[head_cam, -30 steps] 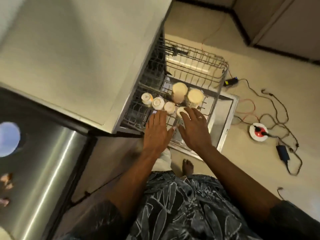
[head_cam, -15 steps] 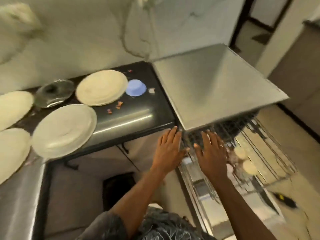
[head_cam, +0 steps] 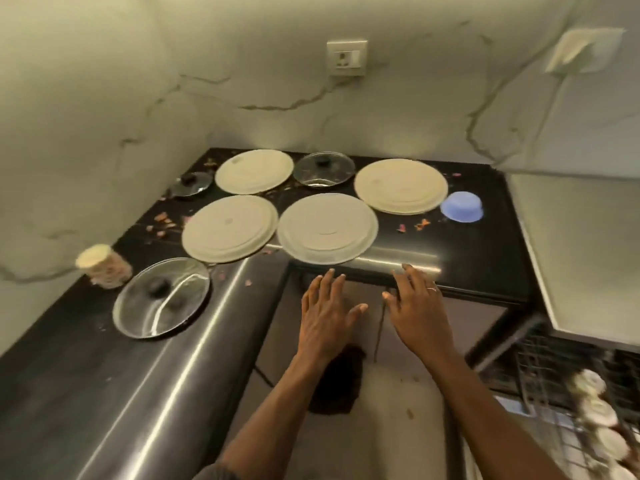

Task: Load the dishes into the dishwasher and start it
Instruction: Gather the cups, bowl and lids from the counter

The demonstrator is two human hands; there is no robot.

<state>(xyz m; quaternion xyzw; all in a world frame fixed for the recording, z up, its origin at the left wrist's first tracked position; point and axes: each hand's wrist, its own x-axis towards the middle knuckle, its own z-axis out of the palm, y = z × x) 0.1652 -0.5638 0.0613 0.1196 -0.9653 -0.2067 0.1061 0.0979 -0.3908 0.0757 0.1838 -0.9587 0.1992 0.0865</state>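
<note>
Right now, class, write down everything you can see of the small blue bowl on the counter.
The blue bowl is small, round and plain, light blue all over, with a matt look like plastic. It sits on the black counter near its right end, close beside a cream plate; whether they touch cannot be told. It looks upside down, though blur leaves that unsure. Orange scraps lie just in front, apart from it.

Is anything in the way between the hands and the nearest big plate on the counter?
No, nothing visible is. The left hand and right hand are open by the front edge of the counter, and the nearest plate lies right at that edge, with only air between.
</note>
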